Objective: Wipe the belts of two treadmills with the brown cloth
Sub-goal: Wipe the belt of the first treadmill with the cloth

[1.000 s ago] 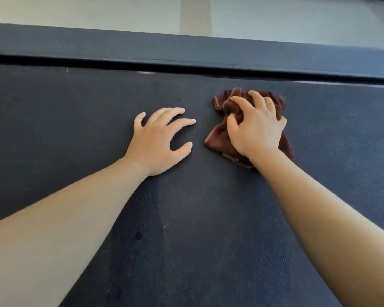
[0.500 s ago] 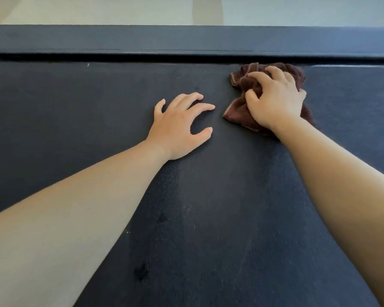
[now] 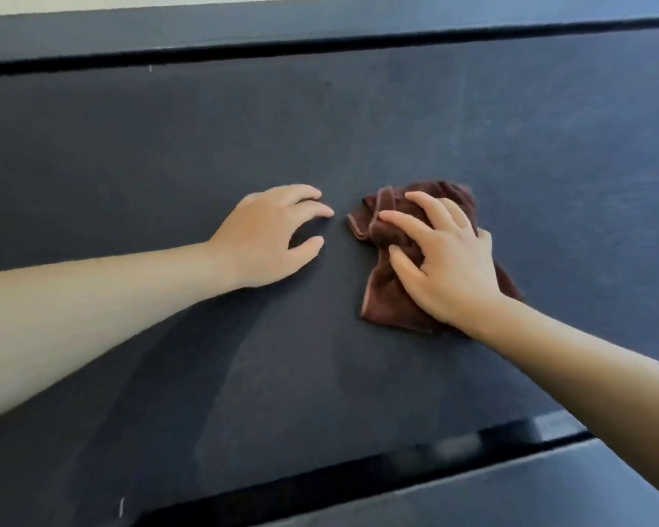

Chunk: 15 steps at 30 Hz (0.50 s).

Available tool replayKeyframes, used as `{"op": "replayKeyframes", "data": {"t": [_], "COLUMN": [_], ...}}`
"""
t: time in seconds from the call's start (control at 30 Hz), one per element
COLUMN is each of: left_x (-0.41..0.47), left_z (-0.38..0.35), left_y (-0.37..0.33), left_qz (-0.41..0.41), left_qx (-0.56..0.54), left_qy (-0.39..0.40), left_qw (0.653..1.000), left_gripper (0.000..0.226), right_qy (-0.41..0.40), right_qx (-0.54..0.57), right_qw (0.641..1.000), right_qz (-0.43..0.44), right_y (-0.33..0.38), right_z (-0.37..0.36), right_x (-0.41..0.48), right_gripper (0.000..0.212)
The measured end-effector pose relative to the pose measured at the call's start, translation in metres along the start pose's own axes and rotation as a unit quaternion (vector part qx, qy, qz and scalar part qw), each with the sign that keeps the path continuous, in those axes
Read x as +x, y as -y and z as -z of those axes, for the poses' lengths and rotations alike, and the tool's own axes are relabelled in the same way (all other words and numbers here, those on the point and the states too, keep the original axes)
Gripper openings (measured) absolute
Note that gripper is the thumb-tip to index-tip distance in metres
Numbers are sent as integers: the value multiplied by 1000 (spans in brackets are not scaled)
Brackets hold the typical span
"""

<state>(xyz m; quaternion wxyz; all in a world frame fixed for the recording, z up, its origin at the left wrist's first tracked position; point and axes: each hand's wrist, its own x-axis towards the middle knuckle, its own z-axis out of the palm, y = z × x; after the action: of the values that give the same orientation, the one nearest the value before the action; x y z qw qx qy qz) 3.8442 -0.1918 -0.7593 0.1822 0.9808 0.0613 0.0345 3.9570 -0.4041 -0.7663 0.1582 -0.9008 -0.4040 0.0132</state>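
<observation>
— Now, where does the brown cloth lie, and why bunched?
— Midway across the belt, under the right hand, whose curled fingers grip and press it, likely for wiping pressure. The left hand, fingers spread, rests beside it, apparently bracing

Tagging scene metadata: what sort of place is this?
Probably a gym or fitness room: a dark treadmill belt, black side rail along its far edge, pale floor beyond. The right hand grips a brown cloth on the belt.
</observation>
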Motion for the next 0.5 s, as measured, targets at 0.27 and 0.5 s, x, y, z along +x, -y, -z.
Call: {"op": "replayKeyframes", "data": {"t": [0.27, 0.5], "left_x": [-148, -154], "left_z": [-18, -14], "left_y": [-20, -22], "left_qz": [10, 14], "left_qx": [76, 55], "left_qy": [60, 47], "left_qw": [995, 997], "left_gripper": [59, 57], "right_qy": [30, 29], "right_qx": [-11, -13], "right_qw": [997, 997], "right_qz": [74, 68], "right_y": [29, 47], "right_z": [-3, -13], "right_x": [-79, -8], "right_gripper": [44, 42]}}
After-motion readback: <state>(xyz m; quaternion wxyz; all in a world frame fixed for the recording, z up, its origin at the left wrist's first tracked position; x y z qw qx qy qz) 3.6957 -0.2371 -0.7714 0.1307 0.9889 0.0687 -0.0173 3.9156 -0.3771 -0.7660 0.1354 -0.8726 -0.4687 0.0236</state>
